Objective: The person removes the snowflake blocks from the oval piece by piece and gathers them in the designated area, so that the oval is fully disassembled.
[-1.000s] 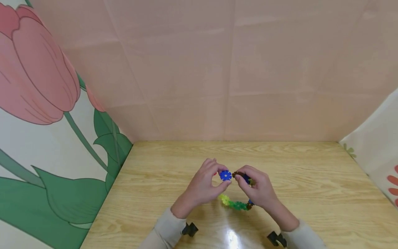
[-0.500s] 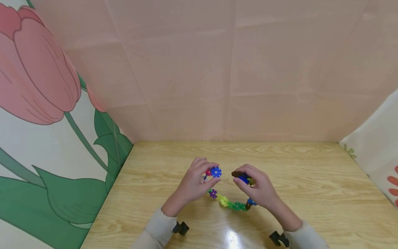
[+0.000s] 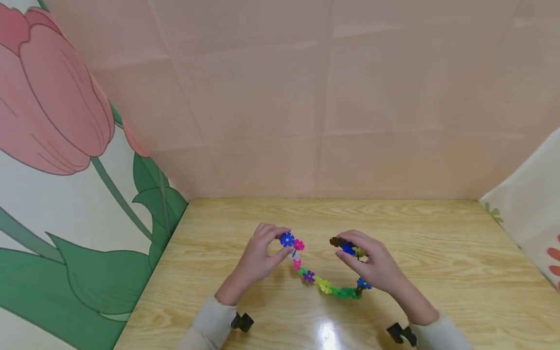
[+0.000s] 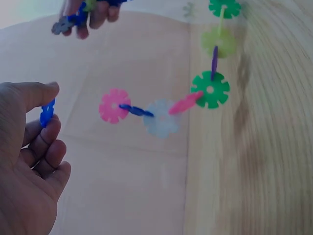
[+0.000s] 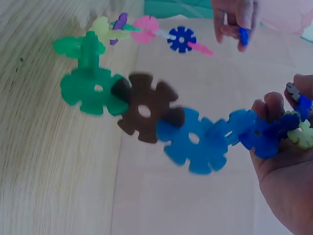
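Out there I have my left hand (image 3: 258, 257) in a thumb-and-finger pinch, my right hand (image 3: 374, 260) curled, both forearms (image 3: 231, 289) slanting inward.

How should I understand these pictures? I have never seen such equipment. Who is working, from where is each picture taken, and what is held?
There is no machine: the left grip and right grip are a person's bare hands. The wide view is filmed from the head, looking forward and down. The two close views are filmed from the wrists, one each.

The left grip pinches a blue piece, apart from the chain, as both wrist views show. The right grip holds the chain near its brown end. The chain curves over a wooden table; I cannot tell whether it touches it.
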`<action>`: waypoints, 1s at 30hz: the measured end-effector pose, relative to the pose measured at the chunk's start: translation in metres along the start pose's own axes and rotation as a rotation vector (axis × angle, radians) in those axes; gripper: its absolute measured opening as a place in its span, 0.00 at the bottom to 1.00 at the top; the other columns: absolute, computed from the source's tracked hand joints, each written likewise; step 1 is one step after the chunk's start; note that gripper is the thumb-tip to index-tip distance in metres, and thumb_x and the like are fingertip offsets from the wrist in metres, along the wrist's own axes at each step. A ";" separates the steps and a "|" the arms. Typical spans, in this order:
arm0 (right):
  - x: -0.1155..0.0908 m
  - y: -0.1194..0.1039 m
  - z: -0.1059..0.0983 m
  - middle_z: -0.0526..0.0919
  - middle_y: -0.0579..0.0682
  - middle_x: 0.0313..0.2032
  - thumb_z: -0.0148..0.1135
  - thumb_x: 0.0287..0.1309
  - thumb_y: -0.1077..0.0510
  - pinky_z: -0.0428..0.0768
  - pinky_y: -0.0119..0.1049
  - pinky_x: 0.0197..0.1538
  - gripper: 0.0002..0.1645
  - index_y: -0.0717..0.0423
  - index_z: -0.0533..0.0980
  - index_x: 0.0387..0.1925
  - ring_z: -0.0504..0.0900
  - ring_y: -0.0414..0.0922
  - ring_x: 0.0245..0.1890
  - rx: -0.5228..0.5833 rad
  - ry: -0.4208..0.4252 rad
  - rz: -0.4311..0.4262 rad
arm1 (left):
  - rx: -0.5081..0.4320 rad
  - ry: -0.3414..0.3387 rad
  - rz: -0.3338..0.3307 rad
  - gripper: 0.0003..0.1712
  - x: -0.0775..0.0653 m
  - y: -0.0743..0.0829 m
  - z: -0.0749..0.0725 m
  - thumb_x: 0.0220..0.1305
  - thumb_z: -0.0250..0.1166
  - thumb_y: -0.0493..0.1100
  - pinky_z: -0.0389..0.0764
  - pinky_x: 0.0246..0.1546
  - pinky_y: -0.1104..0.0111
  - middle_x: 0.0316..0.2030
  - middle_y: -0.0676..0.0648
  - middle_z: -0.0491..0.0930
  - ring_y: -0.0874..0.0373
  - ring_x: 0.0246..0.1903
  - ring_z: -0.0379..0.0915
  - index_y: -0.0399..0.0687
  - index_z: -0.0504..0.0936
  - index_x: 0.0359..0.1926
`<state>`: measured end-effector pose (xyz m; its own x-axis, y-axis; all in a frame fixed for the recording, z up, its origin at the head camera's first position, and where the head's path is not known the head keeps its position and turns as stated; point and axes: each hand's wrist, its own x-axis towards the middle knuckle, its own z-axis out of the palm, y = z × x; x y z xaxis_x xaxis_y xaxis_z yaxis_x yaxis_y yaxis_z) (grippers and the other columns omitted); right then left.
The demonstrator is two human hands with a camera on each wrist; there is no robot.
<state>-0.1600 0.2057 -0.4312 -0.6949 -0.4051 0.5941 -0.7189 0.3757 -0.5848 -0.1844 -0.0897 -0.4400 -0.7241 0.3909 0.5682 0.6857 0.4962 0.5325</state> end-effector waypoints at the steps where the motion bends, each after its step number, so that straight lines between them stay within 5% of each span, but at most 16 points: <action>1: 0.000 0.001 -0.001 0.85 0.44 0.49 0.67 0.59 0.72 0.82 0.27 0.47 0.22 0.52 0.81 0.53 0.84 0.40 0.46 0.006 0.000 0.005 | -0.002 -0.006 -0.018 0.22 -0.001 -0.001 -0.001 0.62 0.74 0.45 0.79 0.51 0.63 0.45 0.53 0.81 0.60 0.50 0.73 0.47 0.83 0.56; 7: -0.002 -0.001 -0.005 0.85 0.41 0.48 0.65 0.62 0.70 0.84 0.31 0.44 0.22 0.50 0.81 0.55 0.84 0.40 0.44 0.040 -0.009 0.031 | 0.004 -0.038 -0.139 0.22 -0.007 -0.011 -0.003 0.63 0.74 0.44 0.81 0.52 0.60 0.47 0.54 0.81 0.61 0.50 0.73 0.47 0.82 0.57; 15: -0.005 -0.003 -0.010 0.85 0.51 0.44 0.66 0.63 0.69 0.86 0.32 0.36 0.18 0.54 0.77 0.53 0.84 0.37 0.39 0.055 -0.011 0.137 | 0.029 -0.062 -0.266 0.23 -0.016 -0.032 -0.004 0.63 0.73 0.45 0.80 0.51 0.53 0.45 0.53 0.81 0.57 0.49 0.73 0.47 0.83 0.57; 30: -0.007 0.002 -0.010 0.83 0.47 0.44 0.67 0.60 0.72 0.86 0.34 0.34 0.22 0.51 0.79 0.52 0.83 0.36 0.38 0.080 -0.009 0.061 | 0.031 -0.107 -0.389 0.23 -0.022 -0.067 -0.007 0.62 0.74 0.43 0.78 0.51 0.55 0.42 0.53 0.81 0.54 0.48 0.74 0.44 0.83 0.57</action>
<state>-0.1570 0.2177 -0.4310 -0.7372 -0.3906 0.5513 -0.6714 0.3320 -0.6626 -0.2140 -0.1367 -0.4837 -0.9340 0.2466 0.2585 0.3572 0.6453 0.6753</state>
